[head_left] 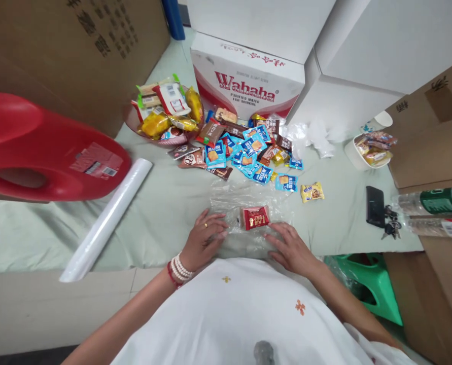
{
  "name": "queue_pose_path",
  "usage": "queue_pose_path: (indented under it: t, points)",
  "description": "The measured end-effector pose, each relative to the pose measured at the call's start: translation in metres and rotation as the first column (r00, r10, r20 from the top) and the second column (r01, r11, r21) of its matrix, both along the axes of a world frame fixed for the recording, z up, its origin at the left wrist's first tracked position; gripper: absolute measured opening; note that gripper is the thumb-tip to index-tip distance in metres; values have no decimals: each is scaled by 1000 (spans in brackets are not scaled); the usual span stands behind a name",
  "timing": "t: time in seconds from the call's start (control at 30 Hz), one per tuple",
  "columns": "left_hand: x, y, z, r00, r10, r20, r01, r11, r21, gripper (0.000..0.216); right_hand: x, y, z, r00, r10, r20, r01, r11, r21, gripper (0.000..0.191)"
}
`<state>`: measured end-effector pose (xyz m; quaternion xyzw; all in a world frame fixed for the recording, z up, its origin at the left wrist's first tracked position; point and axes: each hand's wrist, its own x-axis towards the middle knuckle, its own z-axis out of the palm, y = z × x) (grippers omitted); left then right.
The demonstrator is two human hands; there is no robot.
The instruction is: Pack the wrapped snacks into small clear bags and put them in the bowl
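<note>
A clear plastic bag (226, 203) lies flat on the table in front of me. On or in it, I cannot tell which, rests a small snack packet (256, 218) with a red label. My left hand (205, 237) rests at the bag's left edge, fingers stretched out and holding nothing. At the right, my right hand (292, 249) lies on the bag with spread fingers, one fingertip near the packet's right end. Behind the bag is a loose pile of wrapped snacks, many in blue packets (253, 145). A yellow cookie packet (312, 192) lies apart at the right.
A bowl of wrapped snacks (128, 119) stands back left, beside a red jug (58, 147) and a white roll (107, 220). White boxes, one a Wahaba carton (248, 83), line the back. At right are a white tub (353, 154), black wallet (375, 205), keys (392, 223) and bottles (439, 201).
</note>
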<state>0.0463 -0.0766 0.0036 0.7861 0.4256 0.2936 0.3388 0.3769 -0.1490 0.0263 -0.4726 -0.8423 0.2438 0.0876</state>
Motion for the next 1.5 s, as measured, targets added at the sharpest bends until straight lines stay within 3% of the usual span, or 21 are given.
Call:
queue_pose_path:
  t: [0.07, 0.2, 0.3, 0.43, 0.57, 0.63, 0.7, 0.73, 0.77, 0.83, 0.9, 1.0, 1.13, 1.27, 1.43, 1.5]
  points:
    - [3, 4, 3, 1000, 18, 6, -18, 1000, 3, 22, 1, 7, -3, 999, -35, -33, 36, 999, 33, 26]
    - [7, 10, 5, 999, 53, -8, -53, 998, 45, 24, 12, 39, 19, 969, -87, -232, 92, 996, 13, 24]
    - [10, 15, 2, 994, 110, -11, -109, 992, 58, 27, 21, 71, 33, 948, -140, -287, 116, 988, -101, 24]
    - [13, 27, -11, 957, 280, -71, -277, 960, 44, 28, 22, 115, 21, 947, -227, -225, 166, 951, -261, 23]
    - [3, 37, -13, 847, 518, -124, -504, 854, 127, 19, 16, 137, -2, 967, -203, -154, 145, 935, -323, 21]
    - [-5, 35, 1, 762, 641, -88, -608, 756, 242, 21, 14, 139, -8, 972, -199, -123, 151, 935, -322, 20]
    - [-8, 30, 24, 739, 673, -34, -614, 694, 376, 17, 14, 138, -11, 971, -213, -107, 168, 930, -327, 21]
    - [-6, 28, 36, 777, 629, -32, -558, 711, 428, 16, 15, 138, -11, 971, -217, -104, 172, 927, -334, 21]
    - [0, 27, 46, 843, 534, -64, -453, 770, 450, 17, 16, 138, -11, 971, -216, -103, 170, 925, -339, 21]
    - [21, 30, 59, 952, 240, -188, -152, 908, 389, 26, 16, 139, -9, 973, -207, -101, 161, 925, -344, 21]
    - [47, 43, 58, 960, 31, -278, 45, 964, 262, 37, 15, 141, -7, 974, -200, -102, 155, 926, -345, 21]
    - [78, 67, 36, 936, -53, -348, 90, 991, 94, 33, 14, 139, -2, 972, -206, -108, 159, 928, -337, 23]
    - [87, 79, 10, 939, -94, -332, 105, 994, 16, 24, 19, 130, 2, 960, -241, -141, 183, 924, -336, 25]
    - [84, 71, 8, 944, -82, -320, 89, 996, 7, 23, 25, 128, 9, 964, -249, -90, 202, 911, -359, 25]
    - [92, 57, 13, 941, 130, -313, -85, 985, 153, 18, 4, 149, 32, 983, -185, 8, 185, 983, -16, 28]
    - [95, 53, 13, 932, 196, -306, -136, 969, 207, 29, -13, 161, 38, 989, -135, 56, 131, 989, 71, 36]
